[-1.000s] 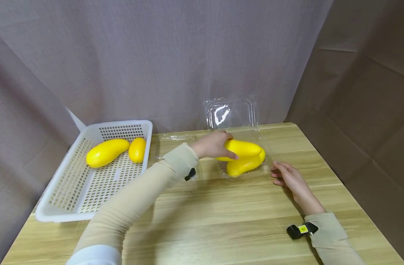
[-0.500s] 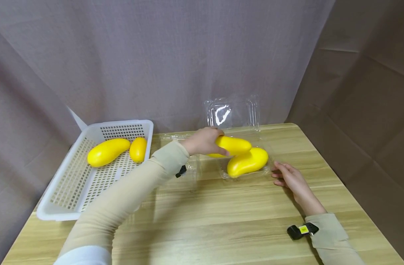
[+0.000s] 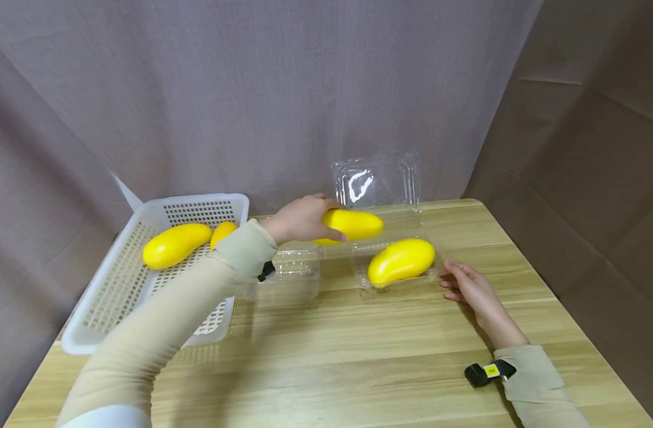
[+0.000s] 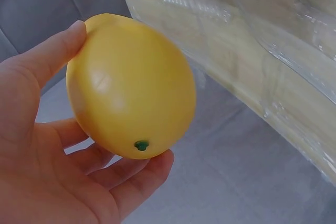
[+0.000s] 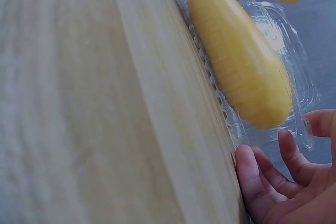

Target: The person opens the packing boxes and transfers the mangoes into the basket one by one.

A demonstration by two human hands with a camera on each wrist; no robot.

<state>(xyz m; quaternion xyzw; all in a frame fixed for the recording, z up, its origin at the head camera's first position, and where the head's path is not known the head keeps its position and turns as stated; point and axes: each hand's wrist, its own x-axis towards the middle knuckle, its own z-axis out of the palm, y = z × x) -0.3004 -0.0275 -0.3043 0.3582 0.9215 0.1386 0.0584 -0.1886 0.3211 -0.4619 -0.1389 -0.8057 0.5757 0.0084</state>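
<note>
My left hand grips a smooth yellow mango in the air, left of and above an open clear plastic clamshell container. The left wrist view shows the fingers curled under the held mango, its small green stem nub facing the camera. Another mango lies in the container's base, and the lid stands up behind it. At the container's right edge, my right hand lightly pinches the rim between thumb and finger, as the right wrist view shows.
A white perforated plastic basket stands at the left, with a large mango and a smaller one, partly hidden by the left sleeve. A second clear container lies between basket and first container, on the wooden table.
The left hand has lifted its mango off the other one and carried it left and slightly back. The right hand has stayed at the container's edge.
</note>
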